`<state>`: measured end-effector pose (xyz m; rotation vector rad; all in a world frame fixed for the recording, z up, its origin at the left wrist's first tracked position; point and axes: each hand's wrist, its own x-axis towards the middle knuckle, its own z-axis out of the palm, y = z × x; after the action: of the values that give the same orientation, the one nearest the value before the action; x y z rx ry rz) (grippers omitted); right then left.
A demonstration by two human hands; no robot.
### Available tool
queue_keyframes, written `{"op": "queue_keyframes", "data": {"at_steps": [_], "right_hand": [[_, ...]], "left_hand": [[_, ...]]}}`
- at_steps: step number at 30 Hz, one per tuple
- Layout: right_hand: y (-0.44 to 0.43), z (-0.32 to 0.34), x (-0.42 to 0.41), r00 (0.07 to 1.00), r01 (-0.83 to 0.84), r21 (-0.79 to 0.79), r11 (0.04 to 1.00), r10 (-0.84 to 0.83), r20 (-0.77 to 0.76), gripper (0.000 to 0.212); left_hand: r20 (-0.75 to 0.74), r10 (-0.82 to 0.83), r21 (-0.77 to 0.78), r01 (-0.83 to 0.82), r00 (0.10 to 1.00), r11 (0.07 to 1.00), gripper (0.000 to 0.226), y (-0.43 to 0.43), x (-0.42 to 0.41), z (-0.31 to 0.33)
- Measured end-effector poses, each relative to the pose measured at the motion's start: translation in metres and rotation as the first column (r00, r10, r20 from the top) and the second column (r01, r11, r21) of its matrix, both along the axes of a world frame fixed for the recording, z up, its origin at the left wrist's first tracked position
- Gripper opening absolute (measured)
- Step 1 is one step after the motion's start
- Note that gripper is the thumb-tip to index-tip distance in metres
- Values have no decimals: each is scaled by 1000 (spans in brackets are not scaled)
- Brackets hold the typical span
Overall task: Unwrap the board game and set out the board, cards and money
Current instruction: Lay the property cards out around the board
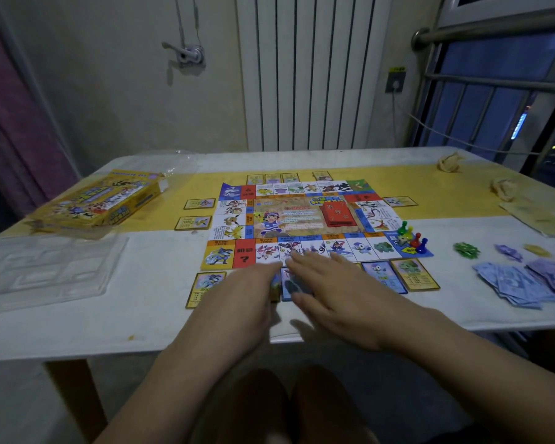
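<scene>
The colourful game board [305, 219] lies flat in the middle of the table, with a red card stack [338, 213] on its centre and several pawns [412, 237] at its near right corner. Property cards [412, 274] line its edges. My left hand [247, 293] rests on cards at the board's near edge; its fingers are hidden behind the wrist. My right hand [330, 290] lies flat, fingers spread, over a blue card [290, 288] beside it. Paper money [526, 283] is piled at the right.
The yellow game box [100, 203] sits at the left with a clear plastic tray [45, 270] in front of it. Crumpled paper [449, 161] and a leaflet [539, 216] lie at the far right. Small coloured tokens [466, 249] rest above the money.
</scene>
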<state>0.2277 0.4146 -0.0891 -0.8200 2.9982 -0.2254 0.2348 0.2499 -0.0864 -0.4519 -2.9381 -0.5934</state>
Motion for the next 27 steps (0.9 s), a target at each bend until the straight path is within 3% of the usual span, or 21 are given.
{"op": "queue_keyframes", "data": {"at_steps": [2, 3, 4, 5, 6, 7, 9, 14, 20, 23, 27], "right_hand": [[4, 13, -4, 998, 36, -213, 976, -45, -37, 53], [6, 19, -8, 996, 64, -350, 935, -80, -33, 47], [8, 24, -11, 994, 95, -494, 864, -109, 0, 39], [9, 27, -15, 991, 131, -626, 769, -121, 58, 29], [10, 30, -17, 984, 180, -725, 665, -117, 136, 18], [10, 30, -19, 971, 235, -777, 585, -110, 212, 10], [10, 28, -22, 944, 318, -781, 538, -102, 314, 16], [15, 21, -24, 882, 442, -755, 484, -80, 465, 22], [28, 23, -25, 866, 456, -747, 485, -48, 497, 24], [33, 19, -23, 860, 460, -706, 538, -72, 506, 22], [43, 17, -15, 841, 430, -586, 687, -69, 536, 17]], "left_hand": [[62, -27, 374, 2, 998, 927, 47, 0, -6, 7], [155, -71, 630, -43, 985, 776, 42, 2, -8, 10], [262, -131, 822, -150, 956, 549, 36, 5, -9, 14], [366, -210, 899, -285, 907, 333, 32, 8, -11, 16], [438, -299, 898, -401, 848, 179, 39, 12, -11, 17], [484, -387, 865, -495, 784, 80, 51, 15, -11, 18], [497, -524, 803, -595, 691, -23, 70, 21, -10, 16], [498, -584, 781, -624, 642, -20, 68, 34, -11, 9], [430, -572, 873, -484, 699, 65, 19, 31, -6, 2], [432, -514, 895, -421, 741, 146, 21, 34, -3, -5], [435, -502, 900, -360, 748, 244, 21, 35, 5, -16]]}}
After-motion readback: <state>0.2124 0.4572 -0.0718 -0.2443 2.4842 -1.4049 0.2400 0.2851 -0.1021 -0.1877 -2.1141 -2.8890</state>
